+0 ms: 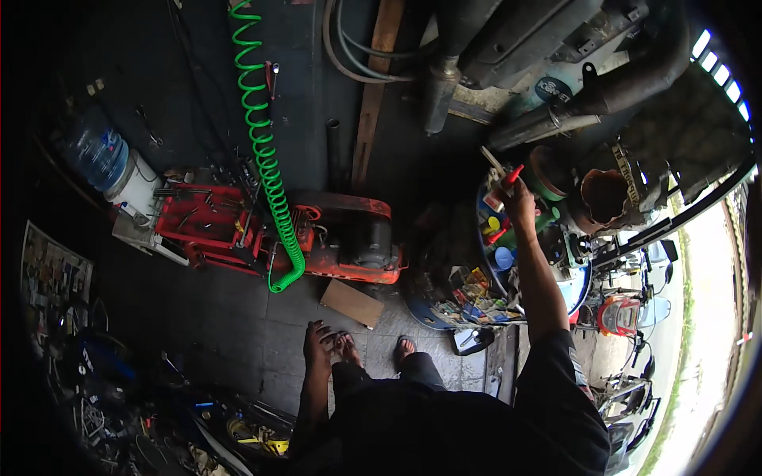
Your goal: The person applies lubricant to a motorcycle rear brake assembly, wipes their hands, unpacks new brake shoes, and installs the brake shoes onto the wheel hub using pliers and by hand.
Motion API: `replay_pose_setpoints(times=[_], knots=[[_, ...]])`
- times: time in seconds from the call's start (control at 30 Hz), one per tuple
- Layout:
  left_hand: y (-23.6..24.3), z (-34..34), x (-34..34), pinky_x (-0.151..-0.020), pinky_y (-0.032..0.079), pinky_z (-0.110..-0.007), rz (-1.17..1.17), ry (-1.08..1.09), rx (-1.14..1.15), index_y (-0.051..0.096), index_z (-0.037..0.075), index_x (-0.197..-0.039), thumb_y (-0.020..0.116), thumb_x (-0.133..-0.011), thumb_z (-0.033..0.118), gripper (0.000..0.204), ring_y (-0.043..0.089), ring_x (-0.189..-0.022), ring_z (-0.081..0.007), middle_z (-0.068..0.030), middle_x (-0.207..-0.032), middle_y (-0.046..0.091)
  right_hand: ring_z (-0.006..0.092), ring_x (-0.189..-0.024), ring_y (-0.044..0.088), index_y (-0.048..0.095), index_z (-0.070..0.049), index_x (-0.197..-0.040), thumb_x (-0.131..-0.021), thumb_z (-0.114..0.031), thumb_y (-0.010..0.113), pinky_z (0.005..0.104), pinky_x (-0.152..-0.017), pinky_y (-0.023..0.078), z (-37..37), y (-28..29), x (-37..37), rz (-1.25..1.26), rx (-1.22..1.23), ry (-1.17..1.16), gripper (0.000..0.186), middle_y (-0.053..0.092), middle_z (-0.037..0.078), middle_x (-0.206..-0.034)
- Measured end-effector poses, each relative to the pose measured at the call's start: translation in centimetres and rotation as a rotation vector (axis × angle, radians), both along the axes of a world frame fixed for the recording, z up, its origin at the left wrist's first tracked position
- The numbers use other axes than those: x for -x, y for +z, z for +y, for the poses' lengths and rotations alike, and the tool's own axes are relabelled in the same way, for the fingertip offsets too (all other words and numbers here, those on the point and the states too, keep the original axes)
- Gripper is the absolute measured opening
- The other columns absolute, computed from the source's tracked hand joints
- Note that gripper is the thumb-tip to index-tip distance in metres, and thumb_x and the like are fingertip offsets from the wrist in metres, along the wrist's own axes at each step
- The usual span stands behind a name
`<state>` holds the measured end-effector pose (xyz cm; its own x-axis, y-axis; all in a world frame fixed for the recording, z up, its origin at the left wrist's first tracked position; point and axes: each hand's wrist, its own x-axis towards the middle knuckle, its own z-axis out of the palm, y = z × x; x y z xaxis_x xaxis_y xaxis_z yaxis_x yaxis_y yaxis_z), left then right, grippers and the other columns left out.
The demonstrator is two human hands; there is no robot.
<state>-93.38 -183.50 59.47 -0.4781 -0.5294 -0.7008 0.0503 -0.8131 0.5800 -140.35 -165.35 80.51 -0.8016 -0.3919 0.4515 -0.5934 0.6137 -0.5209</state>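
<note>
My right hand (520,205) reaches far out to the right, over a round blue-rimmed container filled with bottles and packets. Its fingers are closed round a red-tipped thing (513,176), perhaps a bottle with a nozzle; its body is partly hidden by the hand. A pale stick-like piece (492,162) rises beside it. Below the hand are a yellow cap (493,224) and a blue-lidded tub (504,258). My left hand (319,341) hangs low near my feet, fingers apart and holding nothing.
Ahead stands a red air compressor (341,238) with a coiled green hose (274,190) hanging over it. A red tool cart (202,218) is left of it. Cardboard (352,303) lies on the floor. Dark motorcycle parts (159,404) crowd the lower left; exhaust pipes (619,91) hang upper right.
</note>
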Motion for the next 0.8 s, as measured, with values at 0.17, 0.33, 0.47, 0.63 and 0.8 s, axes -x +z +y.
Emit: replay_pose_setpoints(times=[0.17, 0.33, 0.47, 0.63, 0.8], knots=[[-1.1, -3.5, -3.2, -0.079, 0.046, -0.047, -0.039, 0.079, -0.02, 0.048, 0.016, -0.118, 0.043, -0.091, 0.05, 0.044, 0.054, -0.093, -0.0238, -0.0064, -0.106, 0.052, 0.027, -0.099, 0.06, 0.055, -0.005, -0.114, -0.076, -0.029, 0.067, 0.0377, -0.083, 0.048, 0.7, -5.3, 5.6, -0.11, 0.078, 0.091, 0.047, 0.062, 0.014, -0.107], [-7.7, -2.7, -5.0, -0.071, 0.052, -0.038, 0.101, 0.049, 0.133, 0.048, 0.018, -0.118, 0.042, -0.092, 0.044, 0.037, 0.058, -0.086, -0.0196, -0.0029, -0.097, 0.056, 0.0241, -0.083, 0.063, 0.055, -0.002, -0.112, -0.088, -0.008, 0.054, 0.0289, -0.056, 0.05, 3.8, -5.9, 4.1, -0.754, 0.47, 0.004, 0.025, 0.059, 0.013, -0.108], [-4.2, -3.6, -2.0, -0.074, 0.046, -0.043, -0.06, 0.151, -0.081, 0.048, 0.019, -0.108, 0.043, -0.088, 0.051, 0.038, 0.055, -0.079, -0.0187, -0.0039, -0.091, 0.053, 0.0207, -0.078, 0.061, 0.059, -0.001, -0.102, -0.087, -0.012, 0.057, 0.0316, -0.057, 0.048, 0.3, -9.7, -0.7, -0.374, 0.253, 0.071, 0.019, 0.063, 0.013, -0.097], [-2.2, -4.4, -0.8, -0.074, 0.047, -0.038, -0.065, 0.098, -0.093, 0.048, 0.012, -0.11, 0.04, -0.09, 0.05, 0.043, 0.055, -0.082, -0.0176, -0.0059, -0.094, 0.054, 0.0212, -0.082, 0.061, 0.057, -0.001, -0.105, -0.086, -0.013, 0.058, 0.0322, -0.06, 0.047, -9.5, -9.6, -12.5, -0.175, 0.157, 0.253, 0.023, 0.062, 0.013, -0.1], [-2.4, -5.2, -0.5, -0.072, 0.047, -0.037, -0.048, 0.104, -0.099, 0.047, 0.012, -0.11, 0.039, -0.09, 0.05, 0.044, 0.055, -0.081, -0.0175, -0.0055, -0.093, 0.053, 0.0218, -0.085, 0.06, 0.056, 0.0, -0.108, -0.086, -0.014, 0.059, 0.0327, -0.064, 0.047, -13.2, -12.2, -17.8, -0.23, 0.127, 0.394, 0.027, 0.061, 0.014, -0.103]])
